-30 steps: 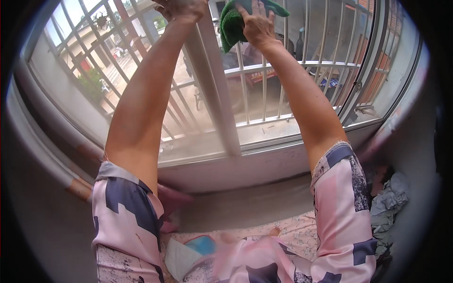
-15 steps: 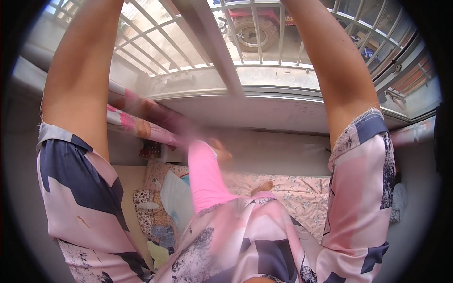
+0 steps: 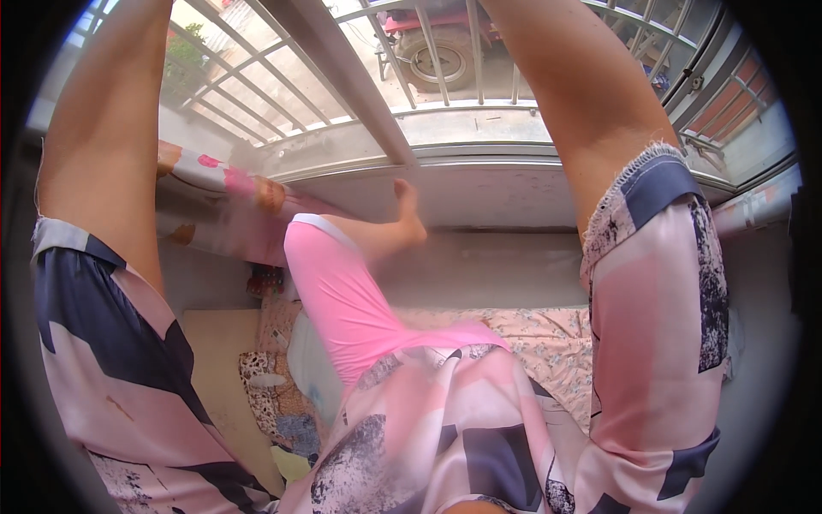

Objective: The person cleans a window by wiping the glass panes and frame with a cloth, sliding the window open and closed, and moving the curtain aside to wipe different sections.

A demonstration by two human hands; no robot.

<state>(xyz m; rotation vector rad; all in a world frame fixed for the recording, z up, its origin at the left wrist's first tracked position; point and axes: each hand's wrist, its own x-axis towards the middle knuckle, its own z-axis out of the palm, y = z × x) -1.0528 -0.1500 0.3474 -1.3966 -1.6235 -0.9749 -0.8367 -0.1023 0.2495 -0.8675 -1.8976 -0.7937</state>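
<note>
The pale-framed glass window [image 3: 497, 158] with white metal bars [image 3: 476, 51] spreads to both sides of its grey metal upright post [image 3: 342, 81]. The bare left arm [image 3: 103, 128] reaches up left of the post and the bare right arm [image 3: 591, 77] right of it; the left hand and right hand are out of view above, so I cannot tell whether their fingers are clenched, released or grasping anything.

Below the post's lower end, a bare foot [image 3: 409, 218] is raised on a leg in bright pink cloth trousers [image 3: 334, 283]. Balance looks the main risk: with that foot up and both arms high, soft footing on the pink floral bedsheet [image 3: 548, 334], farther below the post, could cause a fall toward the glass. The white curtain with pink flowers [image 3: 240, 182], lower left of the post, might snag the leg. No brand, label or writing is readable.
</note>
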